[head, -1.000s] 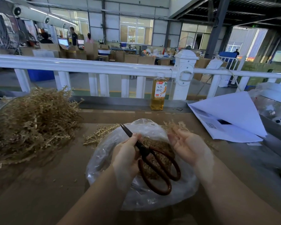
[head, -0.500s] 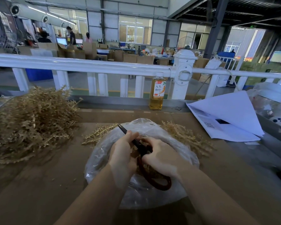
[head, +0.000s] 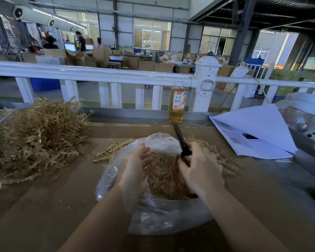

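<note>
Passed across from the left, the one pair of scissors (head: 182,142) now sits gripped in the right hand (head: 200,171), blades up, above the one plastic bag (head: 153,219); the left hand (head: 135,168) hangs open beside it.

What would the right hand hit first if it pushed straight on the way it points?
Likely the bottle ahead: the right hand grips scissors whose blade aims at its base. Depth is unclear, so the gap may be wider than it looks.
</note>
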A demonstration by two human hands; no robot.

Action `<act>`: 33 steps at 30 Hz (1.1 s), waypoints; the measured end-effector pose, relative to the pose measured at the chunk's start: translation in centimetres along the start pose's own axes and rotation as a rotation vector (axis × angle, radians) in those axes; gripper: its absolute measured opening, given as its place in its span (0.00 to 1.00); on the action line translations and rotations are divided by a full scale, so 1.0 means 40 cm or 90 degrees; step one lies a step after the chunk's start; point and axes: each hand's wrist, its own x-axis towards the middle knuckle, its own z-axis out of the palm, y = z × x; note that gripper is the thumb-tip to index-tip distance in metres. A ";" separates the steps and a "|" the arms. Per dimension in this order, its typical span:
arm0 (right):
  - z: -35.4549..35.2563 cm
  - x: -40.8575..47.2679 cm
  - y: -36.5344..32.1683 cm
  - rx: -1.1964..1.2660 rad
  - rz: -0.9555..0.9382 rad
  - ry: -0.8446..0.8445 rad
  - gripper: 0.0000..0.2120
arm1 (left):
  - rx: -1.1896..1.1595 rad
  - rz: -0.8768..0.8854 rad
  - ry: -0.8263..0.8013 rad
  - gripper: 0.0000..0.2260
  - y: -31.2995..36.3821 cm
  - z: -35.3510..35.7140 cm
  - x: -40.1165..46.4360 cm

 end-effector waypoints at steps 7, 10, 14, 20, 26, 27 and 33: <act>-0.061 0.046 0.076 -0.087 0.216 -0.077 0.19 | 0.099 0.113 0.096 0.10 0.002 -0.061 0.013; -0.075 0.058 0.109 -0.096 0.274 -0.140 0.19 | 0.135 0.151 0.128 0.11 0.009 -0.076 0.019; -0.070 0.064 0.148 -0.100 0.329 -0.199 0.19 | 0.150 0.159 0.154 0.12 0.017 -0.101 0.029; -0.034 0.054 0.181 -0.123 0.320 -0.220 0.20 | 0.180 0.190 0.198 0.11 0.018 -0.134 0.051; -0.039 0.062 0.193 -0.154 0.323 -0.211 0.23 | 0.202 0.194 0.200 0.12 0.006 -0.152 0.067; -0.040 0.060 0.194 -0.172 0.320 -0.210 0.23 | 0.202 0.192 0.199 0.11 0.004 -0.153 0.069; -0.047 0.065 0.177 -0.125 0.319 -0.222 0.22 | 0.231 0.178 0.197 0.09 -0.006 -0.165 0.089</act>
